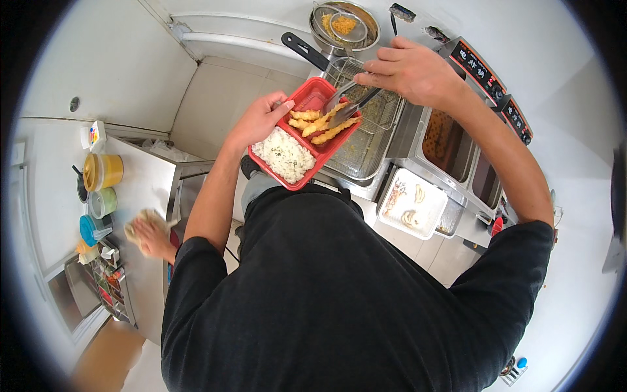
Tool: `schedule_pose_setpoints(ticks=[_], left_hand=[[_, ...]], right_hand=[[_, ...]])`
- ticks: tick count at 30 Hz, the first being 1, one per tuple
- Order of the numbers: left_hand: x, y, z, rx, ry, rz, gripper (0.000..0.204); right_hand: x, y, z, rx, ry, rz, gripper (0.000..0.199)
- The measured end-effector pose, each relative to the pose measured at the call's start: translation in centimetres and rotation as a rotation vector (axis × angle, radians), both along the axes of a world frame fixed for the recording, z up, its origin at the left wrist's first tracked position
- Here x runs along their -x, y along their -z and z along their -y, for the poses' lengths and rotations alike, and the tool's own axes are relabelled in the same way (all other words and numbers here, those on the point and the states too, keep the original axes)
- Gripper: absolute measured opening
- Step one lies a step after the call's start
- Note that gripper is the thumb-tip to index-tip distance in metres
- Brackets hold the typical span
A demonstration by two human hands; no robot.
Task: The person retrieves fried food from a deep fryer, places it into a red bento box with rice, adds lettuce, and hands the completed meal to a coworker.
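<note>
My left hand [264, 116] grips the left edge of a red divided lunch box [261, 154], its thumb over the rim. White rice [285, 157] with green flecks fills the near compartment. In a far compartment lie several battered, fried shrimp [305, 124], golden and long. Held from above by my right hand [413, 73], metal tongs [367, 98] reach down into the box, their tips at the shrimp. Whether the tips pinch a shrimp is hard to tell. The box hangs over the near left part of a wire-basket drain tray [356, 160].
Fryer vats [447, 140] with dark oil stand right, beside a white tray [428, 225] of battered pieces. A black-handled basket [305, 51] and a bowl with strainers [369, 26] lie beyond. At left, another person's hand [153, 238] holds a cloth on a steel counter [147, 173].
</note>
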State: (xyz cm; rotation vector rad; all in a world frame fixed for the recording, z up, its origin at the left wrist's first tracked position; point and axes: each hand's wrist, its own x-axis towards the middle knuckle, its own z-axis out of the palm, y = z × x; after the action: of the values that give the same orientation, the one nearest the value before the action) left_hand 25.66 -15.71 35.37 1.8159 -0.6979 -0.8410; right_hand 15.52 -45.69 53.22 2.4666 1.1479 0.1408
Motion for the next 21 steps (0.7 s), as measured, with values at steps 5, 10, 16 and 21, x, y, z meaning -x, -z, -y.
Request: schedule_pose_setpoints(ticks=[5, 10, 16, 21], left_hand=[[-0.1, 0.3, 0.2, -0.024, -0.035, -0.014, 0.026], [-0.3, 0.5, 0.7, 0.035, -0.053, -0.018, 0.025], [-0.5, 0.5, 1.0, 0.011, -0.052, -0.021, 0.023], [-0.9, 0.4, 0.9, 0.039, -0.014, 0.035, 0.022]], right_hand=[[0.8, -0.9, 0.7, -0.063, 0.139, -0.01, 0.041], [0.6, 0.7, -0.3, -0.077, 0.223, -0.084, 0.042], [0.5, 0.7, 0.6, -0.116, 0.157, -0.113, 0.043], [0.3, 1.1, 0.3, -0.048, 0.092, -0.06, 0.039]])
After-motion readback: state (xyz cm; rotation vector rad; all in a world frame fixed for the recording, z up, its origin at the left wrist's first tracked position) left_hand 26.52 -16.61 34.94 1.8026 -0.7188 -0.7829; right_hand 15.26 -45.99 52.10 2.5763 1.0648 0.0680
